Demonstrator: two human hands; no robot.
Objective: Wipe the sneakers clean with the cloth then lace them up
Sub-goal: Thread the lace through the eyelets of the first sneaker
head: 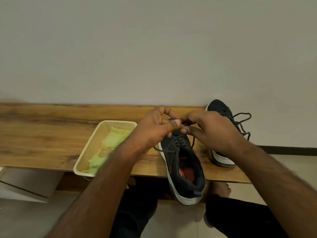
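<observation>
A dark sneaker (186, 170) with a white sole lies on the wooden bench (51, 134), its heel hanging over the front edge toward me. Above its toe, my left hand (154, 127) and my right hand (211, 129) meet and pinch the dark lace (187, 124) between fingertips. A loose lace end trails off the sneaker's left side. The second dark sneaker (221, 110) stands behind my right hand, mostly hidden, its laces (243, 124) looped loose to the right. The yellow-green cloth (113, 140) lies in a cream basket (89, 152).
The bench runs along a plain wall. The basket sits at the bench's front edge, its near corner slightly over it. Below are my dark-trousered legs, a bare foot (221, 188) and tiled floor.
</observation>
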